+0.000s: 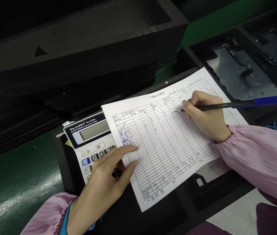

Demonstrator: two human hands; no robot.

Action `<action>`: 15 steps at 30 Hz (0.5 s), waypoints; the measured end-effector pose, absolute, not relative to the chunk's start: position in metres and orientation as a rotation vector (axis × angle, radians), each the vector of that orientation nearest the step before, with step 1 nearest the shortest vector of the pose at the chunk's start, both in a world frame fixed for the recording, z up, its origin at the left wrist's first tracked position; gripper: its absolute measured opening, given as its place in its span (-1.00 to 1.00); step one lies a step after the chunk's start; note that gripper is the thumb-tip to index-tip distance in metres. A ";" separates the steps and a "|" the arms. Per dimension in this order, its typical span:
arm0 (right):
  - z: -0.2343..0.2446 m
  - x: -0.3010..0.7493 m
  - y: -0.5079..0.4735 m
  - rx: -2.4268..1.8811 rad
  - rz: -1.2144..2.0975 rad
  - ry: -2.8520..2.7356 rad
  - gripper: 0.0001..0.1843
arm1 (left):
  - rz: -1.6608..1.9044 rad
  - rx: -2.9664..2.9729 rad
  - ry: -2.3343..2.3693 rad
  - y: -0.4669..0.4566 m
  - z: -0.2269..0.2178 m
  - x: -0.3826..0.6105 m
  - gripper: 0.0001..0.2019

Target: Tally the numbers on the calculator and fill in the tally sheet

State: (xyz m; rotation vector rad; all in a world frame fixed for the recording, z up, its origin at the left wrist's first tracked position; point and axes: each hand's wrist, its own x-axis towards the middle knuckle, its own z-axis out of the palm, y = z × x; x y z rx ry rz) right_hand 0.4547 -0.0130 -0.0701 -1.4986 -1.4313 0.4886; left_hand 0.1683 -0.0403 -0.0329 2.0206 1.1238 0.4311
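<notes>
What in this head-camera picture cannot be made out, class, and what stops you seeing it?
- Calculator: its lower keys are hidden under the left hand and the form.
- Form: printed and handwritten entries are too small to read.
- Pen: its blue end is cut off by the right edge.
- Right hand: hides cells beneath it.

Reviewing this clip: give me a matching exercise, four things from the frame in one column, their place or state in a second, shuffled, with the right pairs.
Things:
1. pen
2. calculator
3. left hand
4. printed form

Places or states:
A. partly under the sheet's left edge
B. fingers resting on the sheet's left edge
C. lying on dark trays, gridded, partly filled in
D. held in the right hand, tip on the sheet

Pairs: 1-D, 2-A, 3-B, 4-C
</notes>
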 end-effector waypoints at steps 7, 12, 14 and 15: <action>-0.069 0.455 -0.012 -1.472 0.481 -1.442 -0.66 | 0.429 2.000 1.122 -0.040 -0.035 0.168 -0.71; -0.070 0.454 -0.012 -1.434 0.512 -1.450 -0.68 | 0.446 2.011 1.104 -0.039 -0.035 0.169 -0.72; -0.069 0.454 -0.012 -1.444 0.517 -1.451 -0.69 | 0.437 2.011 1.103 -0.039 -0.034 0.170 -0.72; -0.069 0.454 -0.012 -1.444 0.521 -1.455 -0.69 | 0.434 2.011 1.106 -0.039 -0.034 0.170 -0.72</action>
